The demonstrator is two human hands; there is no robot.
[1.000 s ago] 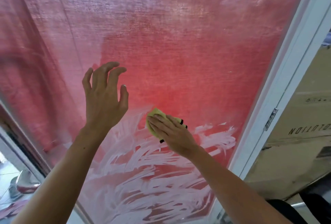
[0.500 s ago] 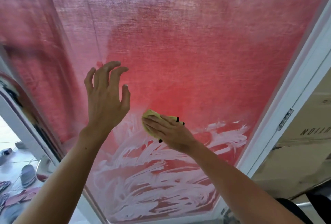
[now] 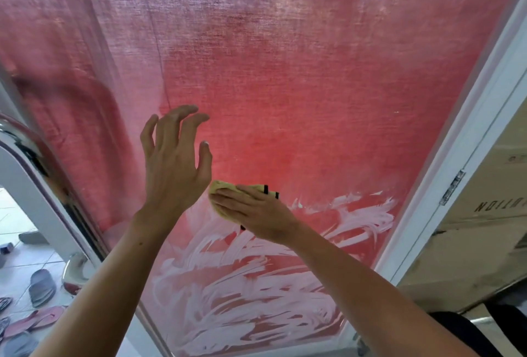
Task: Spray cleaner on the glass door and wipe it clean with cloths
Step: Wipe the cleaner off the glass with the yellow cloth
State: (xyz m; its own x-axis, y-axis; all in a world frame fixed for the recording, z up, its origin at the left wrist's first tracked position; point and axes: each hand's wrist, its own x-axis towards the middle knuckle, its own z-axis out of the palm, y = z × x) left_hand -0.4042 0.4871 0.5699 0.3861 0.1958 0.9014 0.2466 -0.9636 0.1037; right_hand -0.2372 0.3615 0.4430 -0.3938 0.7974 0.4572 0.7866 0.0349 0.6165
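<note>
The glass door fills most of the view, with a red curtain showing behind the pane. White streaks of cleaner smear its lower part. My right hand presses a yellow cloth flat against the glass at the top edge of the streaks, fingers straight. My left hand is raised beside it, fingers spread and slightly bent, holding nothing; whether it touches the pane I cannot tell.
A white door frame with a metal hinge runs along the right, cardboard boxes beyond it. A chrome door handle curves at the left. Sandals lie on the tiled floor at lower left.
My right hand has slid the cloth slightly to the left across the glass. The view has shifted, so more of the handle and floor shows at the left. My left hand stays raised.
</note>
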